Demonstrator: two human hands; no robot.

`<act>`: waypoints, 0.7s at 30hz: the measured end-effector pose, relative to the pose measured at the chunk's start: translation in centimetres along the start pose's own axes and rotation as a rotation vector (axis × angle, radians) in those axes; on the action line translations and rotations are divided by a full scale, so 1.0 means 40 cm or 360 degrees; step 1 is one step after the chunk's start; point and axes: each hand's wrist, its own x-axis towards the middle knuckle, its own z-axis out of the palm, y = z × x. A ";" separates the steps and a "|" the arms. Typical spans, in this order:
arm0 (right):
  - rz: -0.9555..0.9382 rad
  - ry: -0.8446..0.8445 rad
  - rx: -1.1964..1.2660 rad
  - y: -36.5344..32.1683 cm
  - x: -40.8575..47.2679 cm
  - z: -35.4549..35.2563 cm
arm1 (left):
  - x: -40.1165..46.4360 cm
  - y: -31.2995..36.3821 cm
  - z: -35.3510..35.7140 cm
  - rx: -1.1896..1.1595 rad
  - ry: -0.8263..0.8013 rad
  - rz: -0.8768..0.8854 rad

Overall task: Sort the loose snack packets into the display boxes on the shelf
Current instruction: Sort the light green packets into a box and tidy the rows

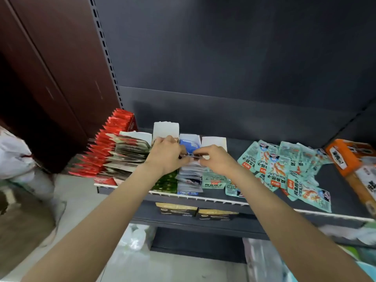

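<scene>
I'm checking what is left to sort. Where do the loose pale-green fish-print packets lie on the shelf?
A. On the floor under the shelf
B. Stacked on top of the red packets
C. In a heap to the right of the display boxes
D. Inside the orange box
C: the loose pale-green packets lie spread on the shelf to the right of the display boxes, short of the orange box.

Display boxes [189, 180] on shelf [345, 192], loose packets [284, 169] right
</scene>
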 end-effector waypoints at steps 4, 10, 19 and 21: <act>0.0047 0.0161 0.0222 0.068 -0.044 -0.010 | -0.005 0.047 0.007 -0.0116 0.0216 0.0071; 0.0355 0.0412 0.0028 0.237 -0.099 -0.048 | 0.063 0.205 0.044 -0.0219 0.0267 0.0364; 0.0621 -0.0140 -0.0459 0.519 -0.154 -0.010 | 0.203 0.492 0.243 -0.0372 -0.0508 0.0151; 0.0593 -0.0158 -0.0583 0.571 -0.161 -0.018 | 0.238 0.517 0.304 -0.0231 -0.0664 -0.0092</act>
